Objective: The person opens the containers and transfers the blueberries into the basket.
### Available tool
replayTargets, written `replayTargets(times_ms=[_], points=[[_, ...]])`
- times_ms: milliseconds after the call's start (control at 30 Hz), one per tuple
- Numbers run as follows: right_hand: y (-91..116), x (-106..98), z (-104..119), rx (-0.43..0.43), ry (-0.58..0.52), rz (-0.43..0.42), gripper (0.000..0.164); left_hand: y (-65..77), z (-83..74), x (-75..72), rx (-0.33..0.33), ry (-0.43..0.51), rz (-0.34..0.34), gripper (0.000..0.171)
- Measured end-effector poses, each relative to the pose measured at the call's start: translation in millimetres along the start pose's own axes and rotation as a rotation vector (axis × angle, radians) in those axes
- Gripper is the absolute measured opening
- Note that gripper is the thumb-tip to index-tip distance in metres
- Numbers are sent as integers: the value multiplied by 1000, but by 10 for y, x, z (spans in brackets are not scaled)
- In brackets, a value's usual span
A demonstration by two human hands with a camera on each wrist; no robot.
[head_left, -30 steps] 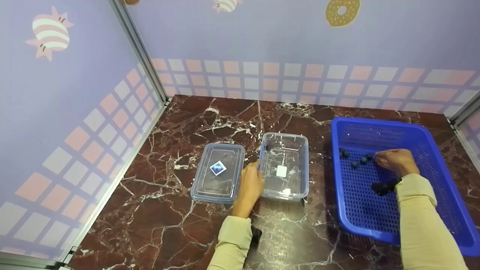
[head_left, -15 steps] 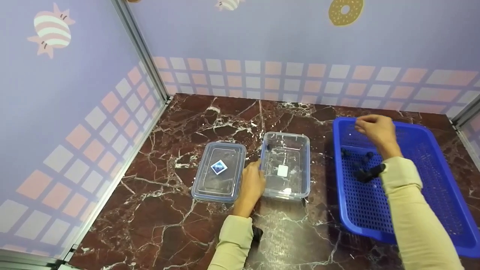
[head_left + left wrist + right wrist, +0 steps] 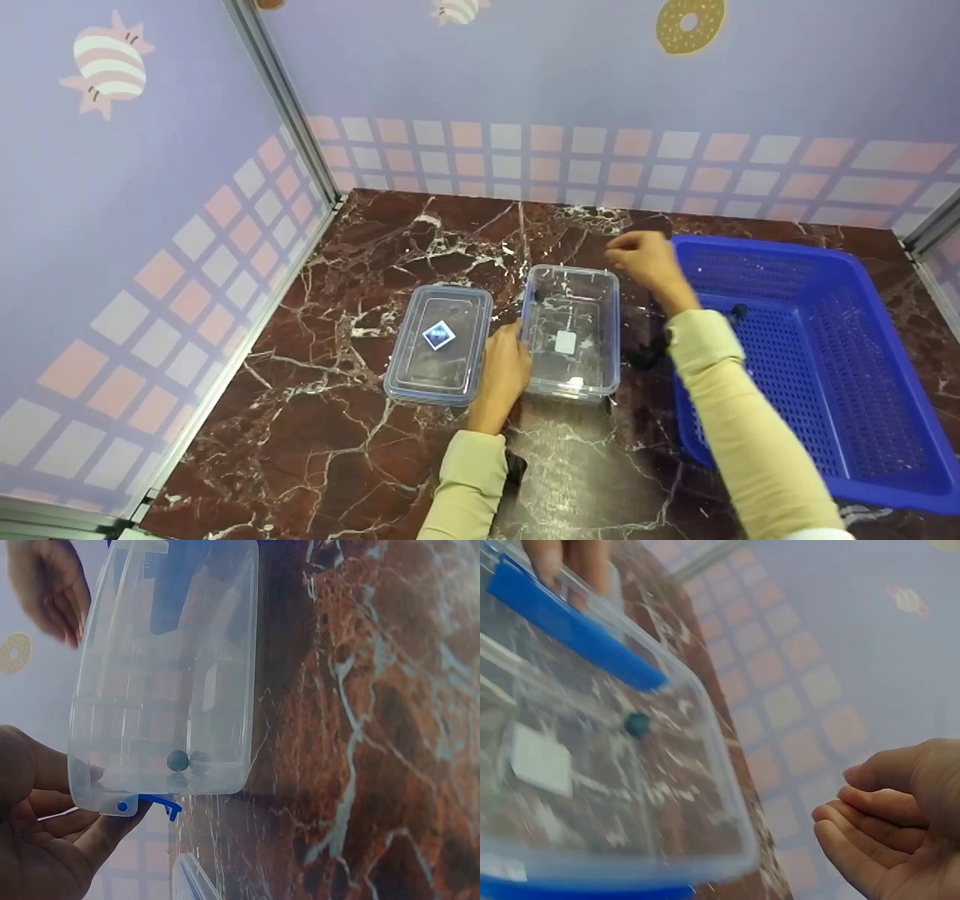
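A clear plastic food container [image 3: 536,390] with blue clips stands in the middle of the table. My left hand [image 3: 506,373] grips its left wall, thumb over the rim and fingers outside, as the left wrist view shows. One blueberry [image 3: 178,760] lies inside the container. Above the table, just right of the container's far end, is my right hand [image 3: 643,257]. In the right wrist view its fingers [image 3: 855,840] are bent and the thumb tip is close to the index fingertip. I cannot tell whether something small is hidden between them.
A blue perforated basket [image 3: 862,315] stands on the right, partly behind the right forearm, with blueberries [image 3: 739,311] showing inside. To the left lies a lidded clear box [image 3: 435,367] with a blue diamond label. Walls border the table at the back and sides.
My right hand has lifted out of the blue basket and moved left, over to the container's far right corner. The left hand and the container stay in place.
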State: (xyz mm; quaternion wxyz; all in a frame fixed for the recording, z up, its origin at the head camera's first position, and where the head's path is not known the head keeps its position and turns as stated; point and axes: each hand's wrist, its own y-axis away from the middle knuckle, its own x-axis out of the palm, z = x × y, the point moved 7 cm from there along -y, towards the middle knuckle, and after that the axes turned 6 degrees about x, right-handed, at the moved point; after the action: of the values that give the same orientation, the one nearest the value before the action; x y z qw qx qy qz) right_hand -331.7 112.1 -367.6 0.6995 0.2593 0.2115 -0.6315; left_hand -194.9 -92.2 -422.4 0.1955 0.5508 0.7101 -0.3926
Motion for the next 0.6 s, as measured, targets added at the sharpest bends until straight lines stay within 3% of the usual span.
replayTargets(times_ms=[233,600], points=[[-35,450,143,-37,90,37,28,4,-5,-13,-25,0,5,35],[-98,832,39,-11,154,39,23,12,-11,-13,-20,15,5,35]])
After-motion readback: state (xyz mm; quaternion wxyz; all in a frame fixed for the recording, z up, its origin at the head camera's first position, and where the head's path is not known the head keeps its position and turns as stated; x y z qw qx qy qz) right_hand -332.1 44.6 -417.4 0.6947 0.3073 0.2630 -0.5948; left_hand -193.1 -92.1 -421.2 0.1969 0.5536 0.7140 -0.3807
